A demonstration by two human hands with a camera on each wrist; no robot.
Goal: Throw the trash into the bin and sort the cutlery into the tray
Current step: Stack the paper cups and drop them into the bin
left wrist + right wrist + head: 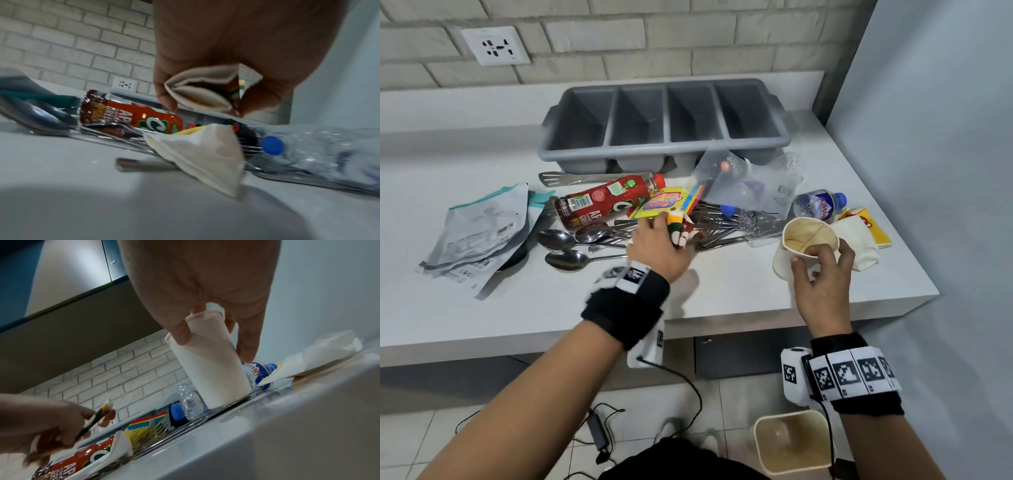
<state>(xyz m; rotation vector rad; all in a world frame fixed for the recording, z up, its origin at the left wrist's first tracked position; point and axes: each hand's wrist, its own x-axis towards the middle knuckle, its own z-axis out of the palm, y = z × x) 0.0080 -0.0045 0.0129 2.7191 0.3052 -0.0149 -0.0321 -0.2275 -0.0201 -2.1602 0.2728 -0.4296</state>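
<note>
My left hand (666,240) grips a flattened printed paper cup (680,229) just above the cutlery pile; the left wrist view shows its squashed mouth (197,95) between my curled fingers. My right hand (820,255) pinches the rim of a stained white paper cup (808,236) near the counter's right front, tilted on the surface in the right wrist view (211,369). Spoons (565,241) and forks (717,219) lie in a heap mid-counter. The grey four-compartment tray (654,151) stands behind, its compartments bare. A beige bin (791,442) stands on the floor below my right wrist.
Around the cutlery lie a red drink bottle (602,202), a yellow wrapper (664,204), a clear plastic bag (750,181), a water bottle (818,204), a crushed blue-capped bottle (743,214) and grey pouches (479,233). Metal tongs (592,178) lie before the tray. A wall closes the right side.
</note>
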